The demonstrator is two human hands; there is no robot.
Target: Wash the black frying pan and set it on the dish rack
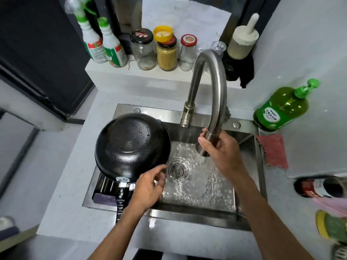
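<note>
The black frying pan [131, 145] lies upside down, wet, over the left part of the steel sink [244, 184], resting on a dark dish rack [102, 186] there. Its handle [120, 199] points toward me. My left hand [150, 186] hovers just right of the handle joint, fingers apart, holding nothing. My right hand [223, 152] is wrapped around the spout end of the curved steel tap [210, 91]. Water runs from the spout into the basin beside the drain [178, 170].
A green dish soap bottle [281, 107] and a pink cloth [273, 152] sit right of the sink. Jars [167, 53] and two spray bottles [105, 44] line the back ledge. A yellow-green sponge [330, 228] and a dark bottle [319, 187] lie at far right.
</note>
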